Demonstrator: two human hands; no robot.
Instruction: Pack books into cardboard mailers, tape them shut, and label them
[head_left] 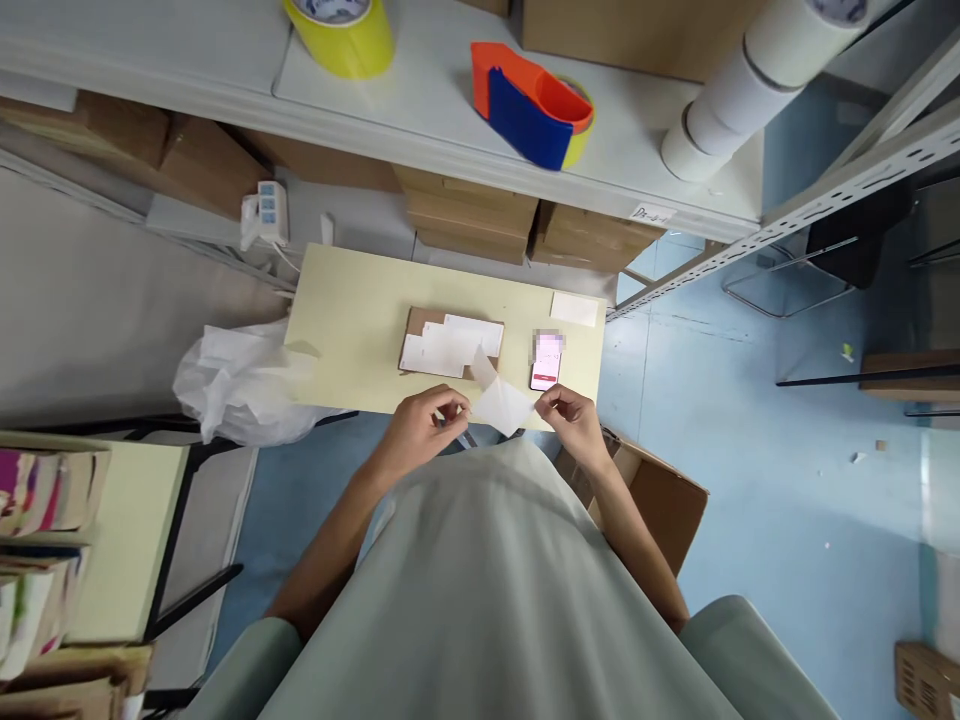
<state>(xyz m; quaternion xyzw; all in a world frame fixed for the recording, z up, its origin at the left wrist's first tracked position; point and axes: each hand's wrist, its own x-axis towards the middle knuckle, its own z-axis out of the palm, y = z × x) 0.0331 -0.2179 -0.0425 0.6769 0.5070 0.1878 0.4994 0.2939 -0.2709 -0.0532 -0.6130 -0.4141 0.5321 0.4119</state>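
Between my two hands a small white sheet of paper hangs over the front edge of the pale yellow table, creased, with one flap sticking up. My left hand is closed in a pinch at its left corner. On the opposite corner, the fingertips of my right hand are pinched too. Just beyond the paper lies a flat piece of brown cardboard with several white paper slips on top. A phone with a lit screen rests near my right hand.
A white paper lies at the table's far right. Above runs a shelf with yellow tape, a tape dispenser and white rolls. A plastic bag hangs left; an open carton stands below right.
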